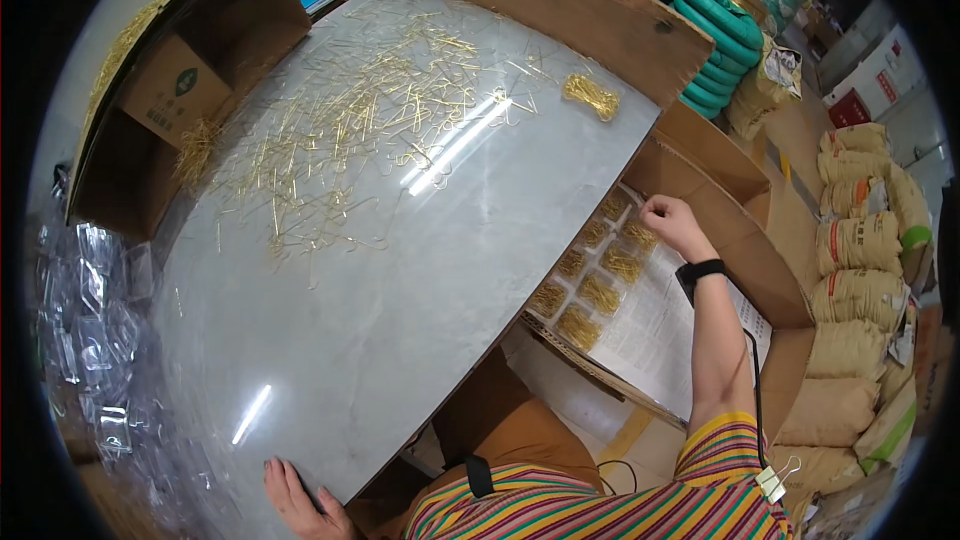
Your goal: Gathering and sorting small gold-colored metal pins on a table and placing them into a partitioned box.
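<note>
I have the right hand (677, 228) over the far end of the carton (725, 225), beside the rows of filled boxes (600, 293). Its fingers are curled inward; I cannot tell whether they grip anything. A black wristband (700, 271) is on that wrist.

I find the left hand (303, 508) at the near corner of the grey table (420, 285), its fingers extended and slightly apart, with nothing visible in its hold.

The filled boxes are clear, packed with gold wire hooks, and set in two rows along the carton's table side. A printed sheet (665, 335) lies beside them. On the table I note loose hooks (350, 110) scattered over the far half, and one compact bundle (591, 97) well apart from the hands, near the far right corner. Clear plastic containers (95, 290) are heaped left of the table.
</note>
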### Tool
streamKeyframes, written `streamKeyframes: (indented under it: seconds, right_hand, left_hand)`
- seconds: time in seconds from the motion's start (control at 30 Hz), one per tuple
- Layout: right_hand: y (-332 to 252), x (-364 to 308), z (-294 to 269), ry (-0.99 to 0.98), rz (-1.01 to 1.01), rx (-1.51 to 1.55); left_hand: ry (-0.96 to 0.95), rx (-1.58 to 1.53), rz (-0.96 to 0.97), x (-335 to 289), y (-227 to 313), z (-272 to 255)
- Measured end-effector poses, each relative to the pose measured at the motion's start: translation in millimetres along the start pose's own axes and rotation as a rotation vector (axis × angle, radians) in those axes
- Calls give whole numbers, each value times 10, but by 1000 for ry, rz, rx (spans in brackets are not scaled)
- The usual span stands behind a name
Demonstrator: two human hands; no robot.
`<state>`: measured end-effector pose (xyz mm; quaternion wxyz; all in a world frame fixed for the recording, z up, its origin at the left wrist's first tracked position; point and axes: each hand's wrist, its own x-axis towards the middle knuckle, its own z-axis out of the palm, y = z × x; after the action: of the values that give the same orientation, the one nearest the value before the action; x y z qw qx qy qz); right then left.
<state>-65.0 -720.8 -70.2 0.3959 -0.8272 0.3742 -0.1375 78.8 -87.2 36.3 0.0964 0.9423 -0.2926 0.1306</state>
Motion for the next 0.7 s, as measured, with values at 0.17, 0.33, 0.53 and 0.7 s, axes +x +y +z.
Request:
streamKeyframes:
  seconds: [0.17,0.33,0.53,0.7]
  right_hand:
    - [-990,-450,-290,-31,-85,384]
    - [-2233,-615,182,-72,-646,-20]
    - [-2909,-876,1477,-187,-767,-303]
    - [-3172,-1106,1639,-224,-933,20]
  left_hand:
    - [21,16,17,-16,-20,12]
    - [28,-10,30,33,-4,52]
    - [72,-63,38,-20,-11,86]
    - [43,-53,31,-105,-119,187]
